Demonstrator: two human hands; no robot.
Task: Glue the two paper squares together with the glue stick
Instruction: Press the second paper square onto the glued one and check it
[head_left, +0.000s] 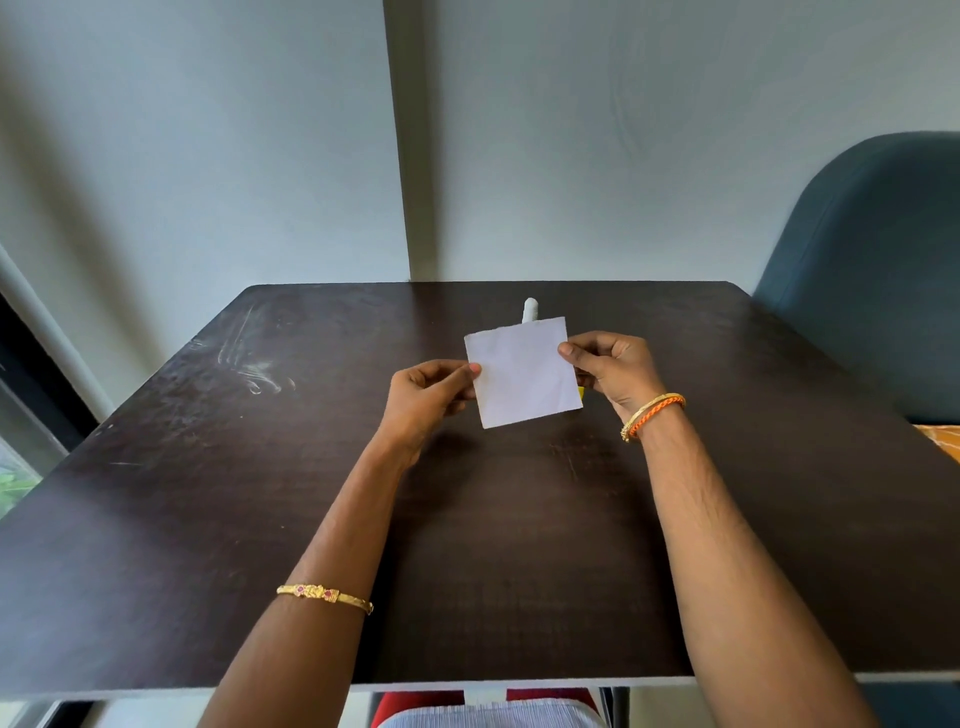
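Paper up, both hands pinching!
Your left hand and right hand pinch the white paper square by its edges; whether glued, can't tell.

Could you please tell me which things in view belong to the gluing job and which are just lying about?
For the job: white paper square, held by left hand and right hand; white stick-like thing behind it, perhaps the glue.
Just about: blue chair, dark table.

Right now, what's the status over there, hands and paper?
Left hand and right hand each pinch a side edge of the white paper square, held above the table. White stick-like object partly hidden behind it. Nothing in the way.
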